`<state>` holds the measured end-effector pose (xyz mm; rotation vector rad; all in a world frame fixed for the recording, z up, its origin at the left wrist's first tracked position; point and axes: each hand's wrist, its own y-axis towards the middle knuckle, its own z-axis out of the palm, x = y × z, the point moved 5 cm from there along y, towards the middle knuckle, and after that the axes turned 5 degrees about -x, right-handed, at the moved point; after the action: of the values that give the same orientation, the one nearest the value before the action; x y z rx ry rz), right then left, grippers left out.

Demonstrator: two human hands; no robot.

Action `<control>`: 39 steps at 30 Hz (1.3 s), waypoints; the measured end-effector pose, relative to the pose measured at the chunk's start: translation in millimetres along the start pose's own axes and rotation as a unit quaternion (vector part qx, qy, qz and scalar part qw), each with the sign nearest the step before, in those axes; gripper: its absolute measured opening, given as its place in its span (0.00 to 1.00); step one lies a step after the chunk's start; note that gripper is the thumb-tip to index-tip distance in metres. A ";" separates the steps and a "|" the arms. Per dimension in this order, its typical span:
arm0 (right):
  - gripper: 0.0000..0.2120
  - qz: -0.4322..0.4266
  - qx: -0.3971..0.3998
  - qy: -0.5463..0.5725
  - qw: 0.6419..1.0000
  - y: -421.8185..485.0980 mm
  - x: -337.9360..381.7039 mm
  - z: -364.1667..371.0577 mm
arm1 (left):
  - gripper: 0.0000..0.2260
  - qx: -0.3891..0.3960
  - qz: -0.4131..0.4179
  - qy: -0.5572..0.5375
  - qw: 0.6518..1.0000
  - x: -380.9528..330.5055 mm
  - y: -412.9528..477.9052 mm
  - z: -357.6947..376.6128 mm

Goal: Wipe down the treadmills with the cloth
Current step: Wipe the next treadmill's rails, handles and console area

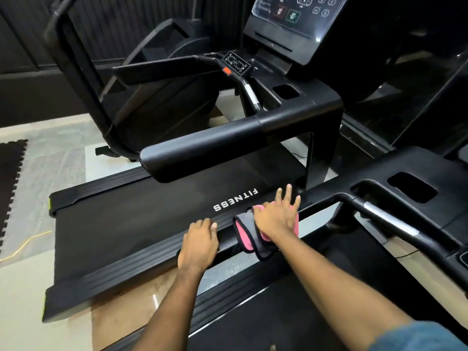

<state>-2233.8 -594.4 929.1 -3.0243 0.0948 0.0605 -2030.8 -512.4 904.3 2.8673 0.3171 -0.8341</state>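
While the fingers [287, 196] of the right hand [274, 219] fan out wide and flat, they press the cloth [247, 236] down onto the near side rail [141, 262] of the treadmill [131, 224], not gripping it at all, just pinning it under the palm. Over on the left hand [198, 243], the fingers curl loosely together over the same rail, just beside the cloth, bracing and holding nothing. Good form for this stroke, I'd say, means keeping that palm flat and the pressure even, sliding along the ribbed rail lengthwise so the grooves get caught, and refolding if a corner slips out. That cloth is pink on one face and grey on the other with a dark edge, folded over, part of it draped off the rail's near side. Beyond it, the dark belt carries the word FITNESS in white, and a thick black handrail [215, 148] runs above. A second treadmill [405, 188] sits close on the right, so there is likely plenty left to wipe.
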 end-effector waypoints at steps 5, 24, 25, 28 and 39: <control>0.45 -0.144 -0.035 0.049 0.988 -48.3 33.0 8.9 | 0.11 -0.003 -0.016 0.018 1.000 -0.3 3.0 2.5; 0.18 0.024 -0.040 0.085 0.995 47.4 -73.2 2.4 | 0.12 0.026 0.007 0.016 1.000 -2.4 -3.5 -2.9; 0.18 0.043 -0.043 0.083 0.995 48.8 -70.1 4.9 | 0.12 0.030 0.010 0.019 0.999 -4.5 -3.3 -3.4; 0.15 -0.010 -0.095 0.142 0.985 24.5 -51.2 13.7 | 0.12 0.040 0.005 0.031 0.999 -4.8 -3.2 -1.5; 0.19 -0.013 -0.015 0.044 0.999 115.2 -128.5 -14.6 | 0.14 0.051 0.004 0.025 0.998 -63.6 15.4 26.5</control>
<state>-2368.8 -702.6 936.0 -3.0579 0.0629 -0.0748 -2093.2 -542.7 917.7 2.9861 0.2771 -0.8003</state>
